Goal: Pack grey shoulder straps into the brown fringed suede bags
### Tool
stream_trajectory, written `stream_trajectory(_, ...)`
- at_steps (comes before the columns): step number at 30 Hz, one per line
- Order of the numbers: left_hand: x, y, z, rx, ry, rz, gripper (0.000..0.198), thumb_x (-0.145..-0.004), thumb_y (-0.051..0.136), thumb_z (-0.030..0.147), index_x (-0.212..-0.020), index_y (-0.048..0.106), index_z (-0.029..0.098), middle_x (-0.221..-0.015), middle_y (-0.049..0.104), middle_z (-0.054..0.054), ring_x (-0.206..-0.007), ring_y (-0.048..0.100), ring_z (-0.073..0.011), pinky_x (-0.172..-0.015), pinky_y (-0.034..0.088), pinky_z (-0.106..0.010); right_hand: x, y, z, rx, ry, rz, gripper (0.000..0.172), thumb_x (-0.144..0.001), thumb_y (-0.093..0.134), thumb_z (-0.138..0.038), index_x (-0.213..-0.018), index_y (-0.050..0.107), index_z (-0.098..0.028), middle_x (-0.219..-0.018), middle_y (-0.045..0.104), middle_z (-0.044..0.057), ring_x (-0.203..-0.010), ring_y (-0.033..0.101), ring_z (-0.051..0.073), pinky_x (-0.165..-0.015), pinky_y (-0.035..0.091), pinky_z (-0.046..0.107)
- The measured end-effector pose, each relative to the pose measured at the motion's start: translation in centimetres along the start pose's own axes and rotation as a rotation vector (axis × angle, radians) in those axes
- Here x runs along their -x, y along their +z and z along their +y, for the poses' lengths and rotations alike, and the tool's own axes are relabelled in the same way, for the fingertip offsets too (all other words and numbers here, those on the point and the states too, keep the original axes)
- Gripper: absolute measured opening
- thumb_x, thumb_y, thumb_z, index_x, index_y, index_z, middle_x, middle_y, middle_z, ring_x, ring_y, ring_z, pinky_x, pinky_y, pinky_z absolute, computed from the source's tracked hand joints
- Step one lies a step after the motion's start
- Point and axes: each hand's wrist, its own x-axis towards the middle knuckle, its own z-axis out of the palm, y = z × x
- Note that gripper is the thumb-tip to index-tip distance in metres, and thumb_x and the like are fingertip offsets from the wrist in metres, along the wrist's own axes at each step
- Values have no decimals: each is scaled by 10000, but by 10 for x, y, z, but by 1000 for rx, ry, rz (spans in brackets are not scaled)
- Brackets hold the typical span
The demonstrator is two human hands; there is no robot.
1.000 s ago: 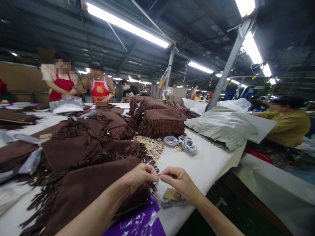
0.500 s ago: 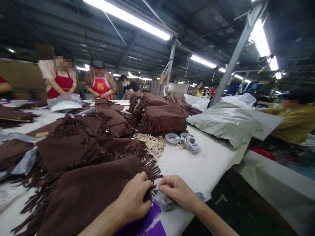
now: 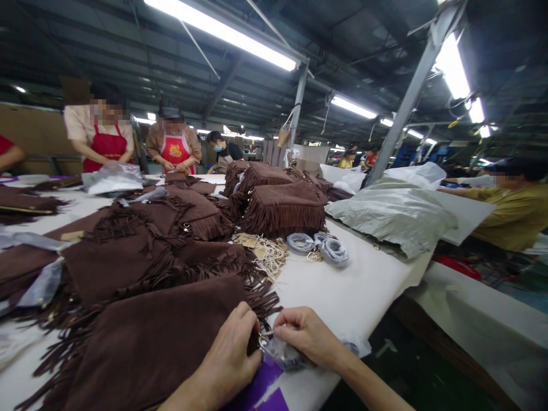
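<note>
A brown suede fringed bag (image 3: 149, 337) lies flat on the white table (image 3: 351, 291) right in front of me. My left hand (image 3: 229, 357) rests on the bag's right edge, fingers curled and pinching at a small metal ring there. My right hand (image 3: 302, 337) meets it from the right, fingers pinched on a small clear plastic-wrapped strap piece (image 3: 285, 357) by the same ring. A purple sheet (image 3: 263, 385) lies under both hands.
More brown fringed bags (image 3: 282, 208) are piled across the table. Corded paper tags (image 3: 263, 251) and wrapped straps (image 3: 319, 246) lie mid-table, grey plastic bags (image 3: 389, 217) to the right. Two people in red aprons (image 3: 105, 140) stand at the far end; a person in yellow (image 3: 509, 202) works at the right.
Both hands have dropped from above the bag's corner down onto its right edge. The tan tag seen near my right hand a second ago is no longer visible.
</note>
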Motion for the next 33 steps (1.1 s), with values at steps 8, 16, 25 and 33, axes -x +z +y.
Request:
stream_trajectory(8, 0, 0, -1, 39, -15, -1, 220, -651, 524, 43, -770, 434, 204, -910, 505, -28, -876, 490, -191, -761, 382, -298, -8, 5, -9, -2, -37, -45, 160, -676, 581, -247, -681, 713, -156, -558, 543, -38, -556, 423, 114, -517, 297, 215)
stream_trajectory(16, 1, -3, -1, 68, -17, -17, 221, -641, 520, 40, -777, 448, 199, -929, 510, -34, -896, 486, -193, -781, 378, -295, -10, 1, -8, -19, -35, -84, 153, -704, 601, -258, -689, 719, -162, -584, 559, -34, -573, 427, 113, -526, 307, 211)
stream_trajectory(25, 2, -3, -2, 91, -14, -2, 231, -622, 519, 36, -775, 451, 195, -912, 507, -27, -867, 486, -184, -752, 368, -285, -11, -2, -5, -49, 5, -117, 147, -718, 604, -271, -694, 690, -154, -543, 482, -57, -514, 343, 89, -479, 241, 209)
stream_trajectory(33, 1, -6, 1, 103, -25, 2, 239, -613, 520, 23, -756, 438, 196, -901, 505, -27, -868, 487, -181, -756, 369, -279, -16, -1, -5, -56, 19, -157, 146, -690, 586, -268, -676, 674, -153, -520, 477, -63, -495, 337, 83, -471, 240, 204)
